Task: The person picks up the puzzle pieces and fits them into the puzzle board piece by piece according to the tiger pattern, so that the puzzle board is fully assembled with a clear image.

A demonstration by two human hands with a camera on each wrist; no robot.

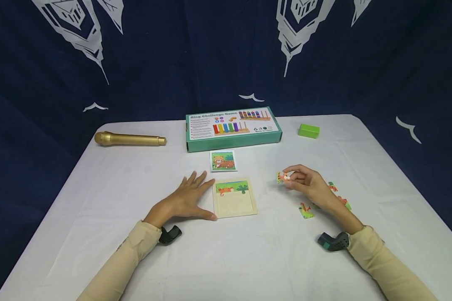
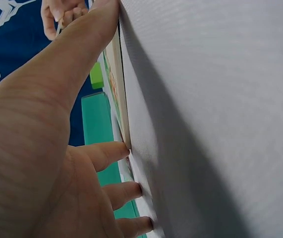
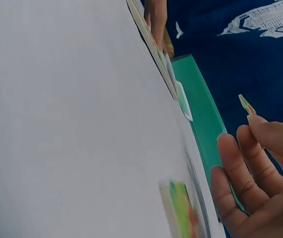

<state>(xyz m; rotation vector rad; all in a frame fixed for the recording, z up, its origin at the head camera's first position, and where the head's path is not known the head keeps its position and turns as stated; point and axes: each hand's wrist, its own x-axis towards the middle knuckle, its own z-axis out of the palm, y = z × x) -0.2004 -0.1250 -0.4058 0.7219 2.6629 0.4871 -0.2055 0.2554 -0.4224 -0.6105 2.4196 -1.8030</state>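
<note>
My right hand pinches a puzzle piece between thumb and fingers, raised over the table right of the puzzle board. In the right wrist view the small piece shows nearly edge-on at the thumb tip. My left hand lies spread on the cloth, index fingertip and thumb tip at the left edge of the wooden puzzle board. Along the board's top runs a picture strip of orange animal and green tree; bare wood shows below. Loose puzzle pieces lie by my right hand, some partly hidden under it.
Behind the board lies a tiger picture card. Farther back is a green ring game box. A gold microphone lies at the back left, a green block at the back right. White cloth covers the table.
</note>
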